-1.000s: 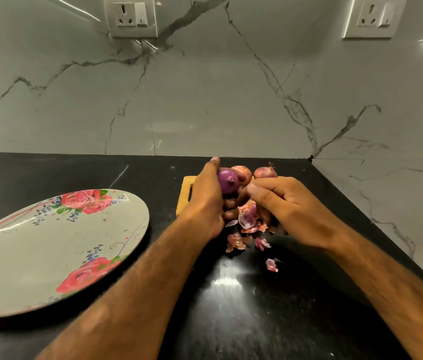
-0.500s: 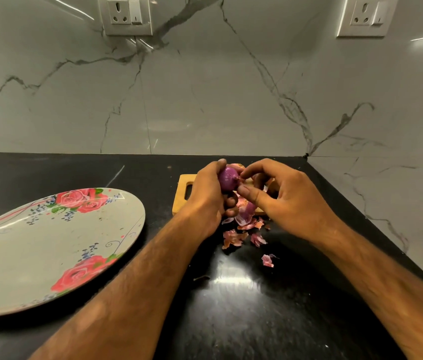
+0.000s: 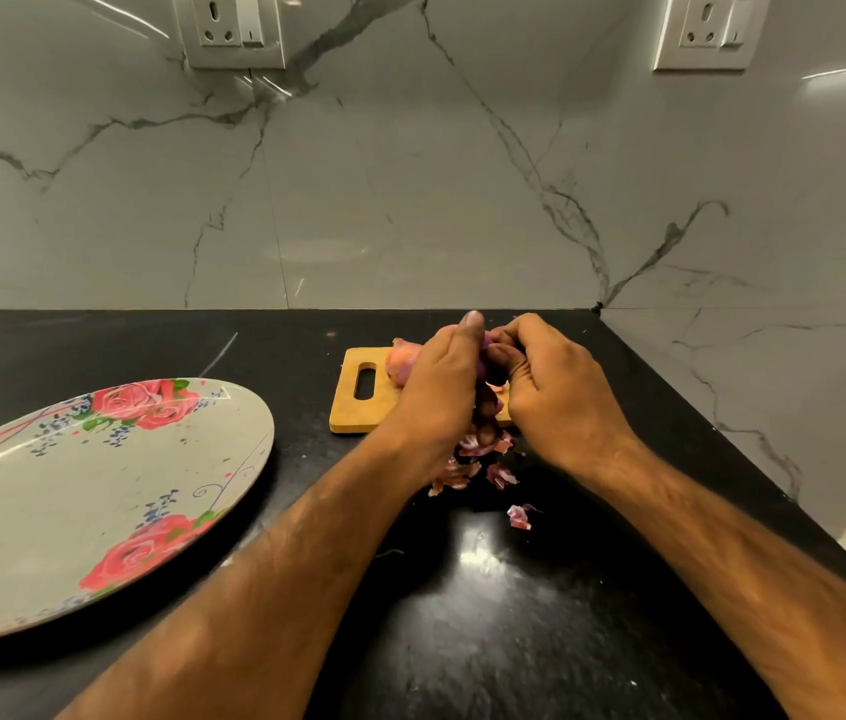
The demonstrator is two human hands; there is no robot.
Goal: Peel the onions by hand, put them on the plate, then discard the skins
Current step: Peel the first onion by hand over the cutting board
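A: What do the fingers (image 3: 470,324) have hold of?

B: The left hand (image 3: 441,387) is curled round a small purple onion (image 3: 488,341), thumb up over its top. Only a sliver of it shows, at the centre of the frame. The right hand (image 3: 550,392) is bent in tight against the same onion and pinches at it. Whether a strip of skin is caught in that pinch is hidden.

A: So mid-peel?

B: I'd judge so, and likely on the first one. Just behind the left hand, an unpeeled onion (image 3: 402,363) lies on the wooden chopping board (image 3: 358,405). The hands would cover any others.

A: And the skins?

B: Torn skins (image 3: 467,462) lie scattered on the black bench (image 3: 514,641) below the hands, with one scrap nearer the lower edge. None are discarded.

A: The plate?

B: The flowered plate (image 3: 98,511), at lower left, carries no onion. So the rest of the peeling, the plating and clearing the skins all look left to do.
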